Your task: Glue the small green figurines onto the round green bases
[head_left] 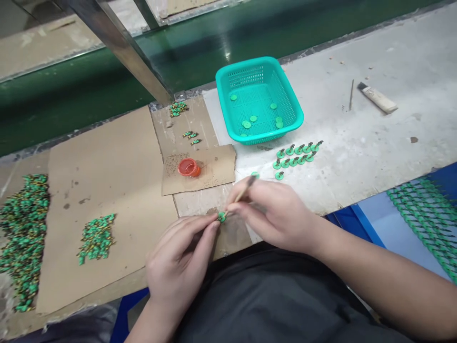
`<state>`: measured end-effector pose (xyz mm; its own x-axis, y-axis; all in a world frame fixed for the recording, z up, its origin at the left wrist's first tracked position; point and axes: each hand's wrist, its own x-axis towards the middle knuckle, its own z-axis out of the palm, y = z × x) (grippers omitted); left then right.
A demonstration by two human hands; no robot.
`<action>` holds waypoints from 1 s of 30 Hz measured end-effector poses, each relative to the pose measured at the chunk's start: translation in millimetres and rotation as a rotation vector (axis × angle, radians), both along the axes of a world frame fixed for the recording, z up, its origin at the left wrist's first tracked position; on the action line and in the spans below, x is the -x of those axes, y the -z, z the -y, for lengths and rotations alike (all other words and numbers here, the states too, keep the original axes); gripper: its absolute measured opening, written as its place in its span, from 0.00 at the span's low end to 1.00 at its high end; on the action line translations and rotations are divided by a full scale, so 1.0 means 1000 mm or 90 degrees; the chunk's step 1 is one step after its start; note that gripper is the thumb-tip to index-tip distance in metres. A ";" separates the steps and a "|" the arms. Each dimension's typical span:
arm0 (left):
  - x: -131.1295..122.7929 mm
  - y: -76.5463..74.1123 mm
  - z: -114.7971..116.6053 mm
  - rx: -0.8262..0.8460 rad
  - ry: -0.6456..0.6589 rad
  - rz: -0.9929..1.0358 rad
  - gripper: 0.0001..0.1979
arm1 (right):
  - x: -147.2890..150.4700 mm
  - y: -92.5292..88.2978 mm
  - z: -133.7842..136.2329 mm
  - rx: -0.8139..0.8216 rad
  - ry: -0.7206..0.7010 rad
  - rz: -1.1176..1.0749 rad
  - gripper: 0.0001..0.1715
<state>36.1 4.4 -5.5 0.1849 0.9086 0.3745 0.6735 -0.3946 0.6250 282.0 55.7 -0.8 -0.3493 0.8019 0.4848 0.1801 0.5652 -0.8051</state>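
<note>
My left hand [182, 252] is closed, pinching a small round green disc [222, 217] between thumb and fingertips. A thin wooden stick [242, 194] with a dark upper end is held pen-like in my right hand [276, 214]. Its lower tip meets the disc or hovers just over it; I cannot tell which. Fingers partly cover the disc. Just beyond my right hand lies a loose green disc [254, 175]. To its right stand rows of green discs [293, 162] with small dark figures on them. A small red cup [189, 167] of liquid sits on cardboard ahead of my left hand.
A turquoise basket [260, 138] holds several green discs. Small green-and-gold pieces form a large heap [24, 238] at far left and a smaller pile [96, 237] on the cardboard [132, 190]. A tube [377, 98] lies at right. A metal post [121, 47] rises at the back.
</note>
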 end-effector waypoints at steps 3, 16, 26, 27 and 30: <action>0.000 -0.005 0.001 0.043 -0.027 0.058 0.06 | -0.006 -0.006 0.013 0.015 0.062 -0.036 0.05; 0.010 -0.043 -0.004 0.393 -0.025 0.399 0.17 | 0.003 0.008 0.047 -0.016 0.068 0.010 0.08; 0.013 -0.042 -0.009 0.353 0.012 0.360 0.23 | 0.006 0.015 0.051 -0.025 0.094 -0.021 0.05; 0.012 -0.040 -0.012 0.307 0.007 0.320 0.22 | 0.005 0.015 0.053 -0.026 0.092 -0.034 0.04; 0.004 -0.036 -0.028 0.176 0.022 0.208 0.19 | -0.002 0.016 0.061 -0.032 0.089 -0.060 0.01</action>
<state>32.0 32.4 31.0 0.1290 0.9785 0.1612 0.4116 -0.2007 0.8890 283.9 -5.7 -17.0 -0.1875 0.8130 0.5513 0.1843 0.5804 -0.7932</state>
